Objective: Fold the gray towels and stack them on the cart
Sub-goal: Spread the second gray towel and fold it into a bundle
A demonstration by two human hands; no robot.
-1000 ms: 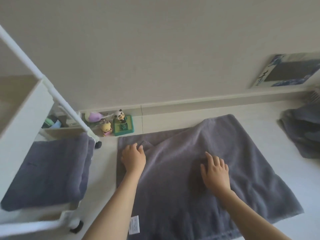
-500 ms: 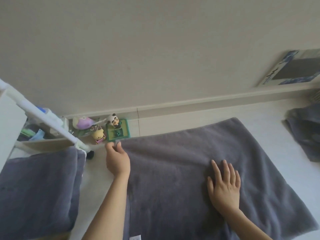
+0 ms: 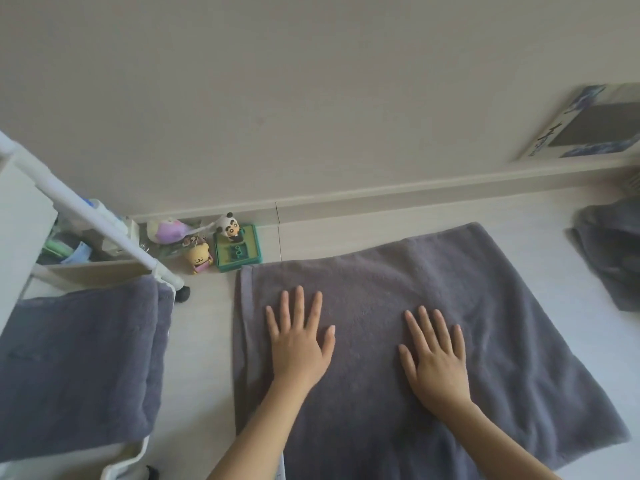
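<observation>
Head view, one cam.

Item 1: large gray terry towel (image 3: 398,282), folded double, was laid flat on a pale floor (image 3: 204,341), far edge near the baseboard. Its left edge was doubled, w/ a narrow strip of the under layer exposed.

Item 2: left hand (image 3: 299,344) was pressed palm-down on the towel's left part, fingers straight and spread, nothing grasped.

Item 3: right hand (image 3: 434,358) was likewise laid flat on the towel's middle, fingers extended and slightly apart, nothing grasped. Hands were well apart, both forearms entering from the bottom edge.

Item 4: white tubular-frame cart (image 3: 104,226) was seen at left, beside the towel but not touching it. A folded gray towel stack (image 3: 79,368) was resting on its shelf; count of layers could not be told.

Item 5: crumpled gray towel heap (image 3: 613,251) was noted at far right on the floor, apart from the flat towel.

Item 6: small toy figures, incl. a panda figurine on a green square base (image 3: 235,247) and a yellow bear figure (image 3: 199,259), were grouped by the baseboard, just beyond the towel's far-left corner.

Item 7: flat printed box (image 3: 588,128) was leaned against the wall, upper right.
</observation>
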